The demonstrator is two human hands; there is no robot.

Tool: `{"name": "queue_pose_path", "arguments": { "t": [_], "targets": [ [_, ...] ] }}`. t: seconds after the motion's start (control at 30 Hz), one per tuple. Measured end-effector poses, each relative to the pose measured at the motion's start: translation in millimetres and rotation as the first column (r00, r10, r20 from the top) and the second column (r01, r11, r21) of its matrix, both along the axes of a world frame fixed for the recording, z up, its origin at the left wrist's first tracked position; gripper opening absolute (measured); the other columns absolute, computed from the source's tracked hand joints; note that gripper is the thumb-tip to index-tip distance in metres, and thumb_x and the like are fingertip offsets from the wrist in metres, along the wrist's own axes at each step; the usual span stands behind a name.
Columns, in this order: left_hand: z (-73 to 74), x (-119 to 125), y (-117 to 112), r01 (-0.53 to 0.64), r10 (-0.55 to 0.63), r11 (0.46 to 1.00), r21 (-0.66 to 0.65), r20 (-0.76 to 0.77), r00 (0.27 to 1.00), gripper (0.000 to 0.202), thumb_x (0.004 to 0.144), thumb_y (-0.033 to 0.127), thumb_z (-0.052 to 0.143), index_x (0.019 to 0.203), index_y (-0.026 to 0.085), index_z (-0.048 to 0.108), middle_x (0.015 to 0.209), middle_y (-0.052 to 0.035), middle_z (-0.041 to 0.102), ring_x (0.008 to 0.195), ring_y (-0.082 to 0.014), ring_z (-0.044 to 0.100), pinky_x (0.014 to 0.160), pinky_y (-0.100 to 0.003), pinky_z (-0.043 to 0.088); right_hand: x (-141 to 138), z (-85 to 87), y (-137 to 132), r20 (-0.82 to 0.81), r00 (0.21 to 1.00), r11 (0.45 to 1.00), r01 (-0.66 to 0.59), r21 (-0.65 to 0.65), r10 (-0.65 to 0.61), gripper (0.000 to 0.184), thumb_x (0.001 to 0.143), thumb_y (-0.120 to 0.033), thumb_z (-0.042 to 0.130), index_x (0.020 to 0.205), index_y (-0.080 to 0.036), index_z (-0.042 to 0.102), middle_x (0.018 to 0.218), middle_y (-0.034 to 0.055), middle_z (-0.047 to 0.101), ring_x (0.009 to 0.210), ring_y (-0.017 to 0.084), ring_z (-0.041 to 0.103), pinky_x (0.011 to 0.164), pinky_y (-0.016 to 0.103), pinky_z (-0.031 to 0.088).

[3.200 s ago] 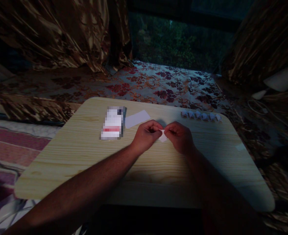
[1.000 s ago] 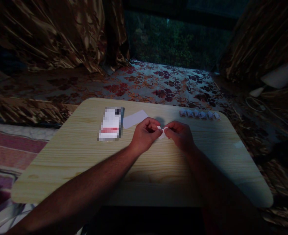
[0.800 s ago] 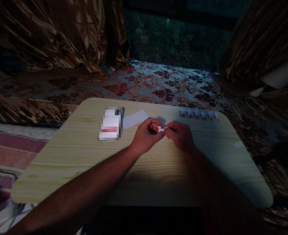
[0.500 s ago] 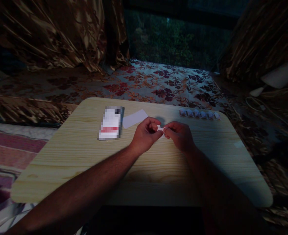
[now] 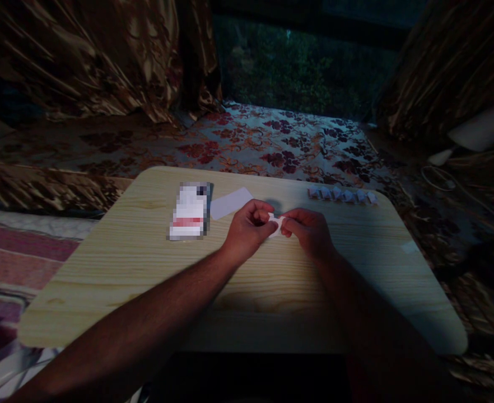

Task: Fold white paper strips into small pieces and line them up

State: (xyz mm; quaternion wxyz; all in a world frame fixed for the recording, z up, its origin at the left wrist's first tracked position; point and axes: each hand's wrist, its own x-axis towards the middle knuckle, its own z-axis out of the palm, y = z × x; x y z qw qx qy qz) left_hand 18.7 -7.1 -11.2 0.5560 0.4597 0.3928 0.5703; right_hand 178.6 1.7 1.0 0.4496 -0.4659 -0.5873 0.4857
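Over the middle of the pale wooden table [image 5: 154,291], both hands pinch one small white piece of folded paper [image 5: 276,226]. My left hand [image 5: 249,228] grips its left side, the thumb lying across the front. From the other side, my right hand [image 5: 309,229] closes thumb and forefinger on the right edge. The fingertips nearly meet, and they hide part of the paper, so its full shape is unclear. A flat white sheet of paper [image 5: 230,202] lies just beyond my left hand.
A pixelated phone-like object [image 5: 188,212] rests left of the sheet. Several small folded paper pieces [image 5: 343,195] stand in a row along the far right edge. A white scrap [image 5: 409,247] lies near the right edge. Beyond the table are a floral-covered ledge [image 5: 280,140] and a white lamp [image 5: 482,130].
A little more of the white paper shows between my fingers, and its visible shape differs slightly. Both hands keep their grip in nearly the same place.
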Motion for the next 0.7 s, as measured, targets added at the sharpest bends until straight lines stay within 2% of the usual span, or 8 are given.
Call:
{"name": "queue_pose_path", "arguments": {
  "t": [0.13, 0.53, 0.7],
  "targets": [
    [-1.2, -0.9, 1.6, -0.014, 0.015, 1.0, -0.013, 0.032, 0.999, 0.034, 0.065, 0.014, 0.076, 0.094, 0.017, 0.058, 0.066, 0.0057, 0.057, 0.056, -0.0076, 0.054, 0.056, -0.022, 0.041, 1.1, -1.5, 1.0, -0.049, 0.999, 1.0, 0.0, 0.001, 0.0, 0.007, 0.071, -0.021, 0.068, 0.076, -0.017, 0.069, 0.059, -0.0019, 0.065, 0.053, 0.011, 0.054, 0.055, 0.025, 0.042],
    [-2.2, -1.5, 1.8, 0.012, -0.012, 1.0, -0.015, -0.022, 1.0, 0.035, 0.065, 0.017, 0.077, 0.094, 0.017, 0.058, 0.062, 0.006, 0.056, 0.052, -0.0072, 0.051, 0.051, -0.021, 0.038, -0.8, 2.0, 0.6, 0.095, 0.995, 0.999, 0.017, 0.03, -0.02, 0.01, 0.071, -0.026, 0.067, 0.069, -0.017, 0.063, 0.055, -0.0035, 0.058, 0.051, 0.01, 0.048, 0.05, 0.024, 0.034],
    [-1.4, -1.2, 1.4, 0.016, -0.016, 1.0, -0.004, -0.043, 0.999, 0.033, 0.067, 0.016, 0.076, 0.094, 0.018, 0.058, 0.062, 0.0063, 0.055, 0.05, -0.0063, 0.048, 0.05, -0.021, 0.036, -1.9, 2.1, -0.1, 0.095, 0.995, 0.999, 0.018, 0.03, -0.02, 0.009, 0.071, -0.026, 0.066, 0.069, -0.017, 0.063, 0.054, -0.0035, 0.057, 0.051, 0.01, 0.047, 0.05, 0.024, 0.034]
  ]
}}
